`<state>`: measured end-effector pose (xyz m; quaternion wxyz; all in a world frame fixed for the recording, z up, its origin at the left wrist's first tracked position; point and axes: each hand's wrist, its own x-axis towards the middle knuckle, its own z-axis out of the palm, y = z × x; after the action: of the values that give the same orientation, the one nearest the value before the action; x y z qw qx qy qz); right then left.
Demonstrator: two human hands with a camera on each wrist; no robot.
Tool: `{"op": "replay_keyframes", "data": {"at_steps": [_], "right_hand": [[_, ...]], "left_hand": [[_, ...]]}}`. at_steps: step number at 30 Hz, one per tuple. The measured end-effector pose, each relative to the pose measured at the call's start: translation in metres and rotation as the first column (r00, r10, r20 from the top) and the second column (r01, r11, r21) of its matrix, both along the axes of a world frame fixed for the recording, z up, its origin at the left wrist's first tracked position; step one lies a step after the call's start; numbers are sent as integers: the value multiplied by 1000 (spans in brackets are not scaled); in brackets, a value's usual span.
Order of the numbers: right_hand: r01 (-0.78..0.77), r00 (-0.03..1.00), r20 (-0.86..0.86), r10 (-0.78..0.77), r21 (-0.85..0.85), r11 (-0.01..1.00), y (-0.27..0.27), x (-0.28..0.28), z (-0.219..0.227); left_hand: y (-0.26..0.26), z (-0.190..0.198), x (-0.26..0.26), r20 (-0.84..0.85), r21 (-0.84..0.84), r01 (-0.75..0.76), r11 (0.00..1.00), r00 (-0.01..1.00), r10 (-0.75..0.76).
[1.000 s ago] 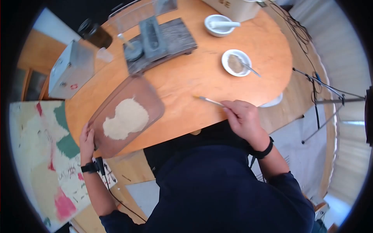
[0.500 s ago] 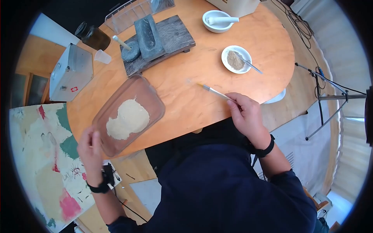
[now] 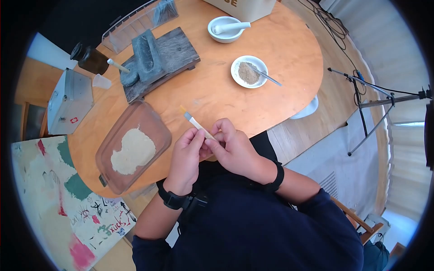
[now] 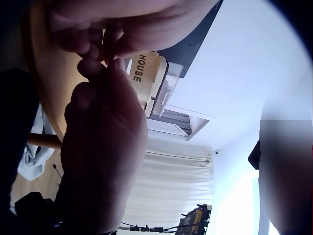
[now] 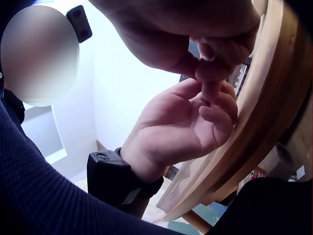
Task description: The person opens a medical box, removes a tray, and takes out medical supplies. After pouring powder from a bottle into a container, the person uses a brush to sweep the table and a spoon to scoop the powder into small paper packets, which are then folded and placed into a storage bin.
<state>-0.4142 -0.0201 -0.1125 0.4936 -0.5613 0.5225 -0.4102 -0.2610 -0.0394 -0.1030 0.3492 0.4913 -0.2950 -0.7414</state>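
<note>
In the head view both hands meet over the near edge of the round wooden table (image 3: 271, 99). My right hand (image 3: 216, 139) pinches the handle of a thin pale brush (image 3: 195, 122), whose bristles point up and left toward the table. My left hand (image 3: 200, 138) pinches the same handle right beside it. In the right wrist view the left hand (image 5: 195, 122) curls its fingers up against the right hand's fingertips (image 5: 212, 68). The left wrist view has the left hand (image 4: 102, 142) dark and close, and the brush is hidden there.
A glass dish (image 3: 153, 118) of pale powder lies to the left. Farther off are a white bowl (image 3: 237, 65) of brown powder with a spoon, a mortar and pestle (image 3: 224, 28), a stone grinder on a board (image 3: 158, 56), a dark jar (image 3: 90, 58) and a metal box (image 3: 68, 101).
My left hand has left the glass dish and come right to the brush. My right hand has drawn the brush back from the table toward my body.
</note>
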Motion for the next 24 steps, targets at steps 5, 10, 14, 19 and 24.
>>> {"op": "replay_keyframes", "data": {"at_steps": [5, 10, 14, 19, 24], "right_hand": [[214, 880, -374, -291, -234, 948, -7, -47, 18], [538, 635, -376, -675, -412, 736, -42, -121, 9], [491, 726, -434, -534, -216, 844, -61, -142, -12], [456, 759, -485, -435, -82, 886, -69, -137, -10], [385, 628, -587, -511, -336, 860, -61, -133, 0]], "left_hand": [[6, 0, 6, 63, -39, -44, 998, 997, 46], [14, 2, 21, 48, 42, 13, 999, 999, -15], [19, -7, 23, 37, 50, 3, 999, 999, -5], [16, -3, 33, 18, 38, 30, 999, 999, -31], [16, -4, 35, 30, 61, 32, 998, 999, -33]]}}
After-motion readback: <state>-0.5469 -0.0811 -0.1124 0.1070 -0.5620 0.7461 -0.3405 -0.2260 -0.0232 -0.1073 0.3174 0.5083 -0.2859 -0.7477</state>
